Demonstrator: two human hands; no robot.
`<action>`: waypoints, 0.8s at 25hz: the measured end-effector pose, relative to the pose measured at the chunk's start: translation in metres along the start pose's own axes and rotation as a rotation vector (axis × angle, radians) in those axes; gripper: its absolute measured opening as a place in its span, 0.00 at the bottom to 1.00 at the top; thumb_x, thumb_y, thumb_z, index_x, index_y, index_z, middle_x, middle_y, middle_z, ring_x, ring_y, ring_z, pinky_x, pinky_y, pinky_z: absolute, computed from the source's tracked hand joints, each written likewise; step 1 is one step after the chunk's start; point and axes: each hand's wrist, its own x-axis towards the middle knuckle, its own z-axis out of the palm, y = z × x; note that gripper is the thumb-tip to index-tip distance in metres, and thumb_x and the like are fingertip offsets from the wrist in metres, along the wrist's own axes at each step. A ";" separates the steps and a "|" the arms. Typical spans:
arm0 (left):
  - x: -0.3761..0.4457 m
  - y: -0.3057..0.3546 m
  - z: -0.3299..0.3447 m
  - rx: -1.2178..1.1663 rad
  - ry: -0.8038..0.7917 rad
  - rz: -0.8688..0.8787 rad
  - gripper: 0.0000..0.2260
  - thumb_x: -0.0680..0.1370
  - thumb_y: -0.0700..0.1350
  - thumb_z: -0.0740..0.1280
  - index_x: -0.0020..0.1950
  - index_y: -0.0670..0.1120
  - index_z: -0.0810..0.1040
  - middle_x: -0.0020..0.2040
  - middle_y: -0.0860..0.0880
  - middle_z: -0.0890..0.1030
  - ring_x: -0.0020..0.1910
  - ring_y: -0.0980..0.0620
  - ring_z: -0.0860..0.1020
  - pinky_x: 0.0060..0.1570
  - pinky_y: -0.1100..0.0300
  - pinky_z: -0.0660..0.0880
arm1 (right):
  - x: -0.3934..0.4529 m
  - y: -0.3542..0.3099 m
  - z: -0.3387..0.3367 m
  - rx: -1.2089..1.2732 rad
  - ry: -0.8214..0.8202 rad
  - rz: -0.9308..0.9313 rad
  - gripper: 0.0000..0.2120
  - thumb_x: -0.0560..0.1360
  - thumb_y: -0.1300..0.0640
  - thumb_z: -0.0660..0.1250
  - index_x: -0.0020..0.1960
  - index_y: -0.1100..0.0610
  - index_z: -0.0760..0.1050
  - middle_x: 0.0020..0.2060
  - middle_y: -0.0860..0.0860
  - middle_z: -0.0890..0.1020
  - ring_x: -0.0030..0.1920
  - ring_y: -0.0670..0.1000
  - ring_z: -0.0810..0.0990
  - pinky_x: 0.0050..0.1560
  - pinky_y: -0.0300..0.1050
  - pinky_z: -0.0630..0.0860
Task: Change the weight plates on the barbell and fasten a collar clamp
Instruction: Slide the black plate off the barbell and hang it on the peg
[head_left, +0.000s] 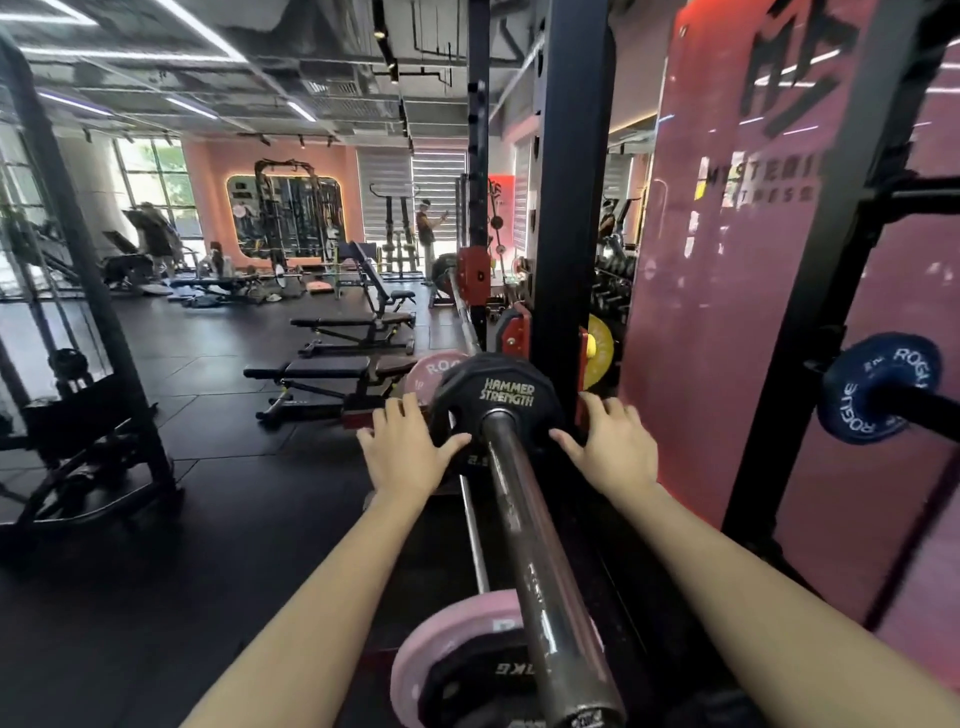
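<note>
Pressing flat-fingered, grasping nothing, with left hand and right hand either side of small black round rubber plate, seated deep on steel barbell sleeve between both. Collar clamp unseen, apparently still unfastened.

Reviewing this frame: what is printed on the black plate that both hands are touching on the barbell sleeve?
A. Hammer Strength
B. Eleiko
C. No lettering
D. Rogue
A: the black plate on the barbell sleeve reads "HAMMER STRENGTH" in pale letters, with the left hand and right hand at its two sides; "ROGUE" shows only on the pink plate behind and the blue plate at right.
</note>
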 end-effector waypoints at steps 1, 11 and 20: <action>-0.003 0.000 -0.005 0.001 0.009 0.020 0.38 0.69 0.74 0.64 0.67 0.46 0.70 0.62 0.45 0.76 0.62 0.43 0.74 0.56 0.45 0.71 | -0.005 -0.001 -0.004 -0.003 0.007 0.004 0.33 0.74 0.33 0.62 0.71 0.52 0.66 0.59 0.54 0.76 0.61 0.57 0.72 0.50 0.53 0.75; -0.073 0.022 -0.081 -0.093 0.101 0.099 0.33 0.71 0.73 0.63 0.64 0.49 0.73 0.58 0.47 0.77 0.58 0.44 0.75 0.54 0.46 0.70 | -0.080 -0.001 -0.087 0.042 0.075 -0.084 0.31 0.75 0.33 0.60 0.71 0.50 0.67 0.58 0.52 0.77 0.59 0.55 0.73 0.49 0.50 0.75; -0.214 0.042 -0.171 -0.024 0.177 0.133 0.28 0.73 0.69 0.63 0.62 0.49 0.75 0.55 0.47 0.78 0.54 0.44 0.75 0.49 0.48 0.71 | -0.203 0.030 -0.169 0.072 0.072 -0.163 0.30 0.76 0.35 0.59 0.71 0.50 0.67 0.56 0.51 0.78 0.57 0.55 0.74 0.46 0.48 0.74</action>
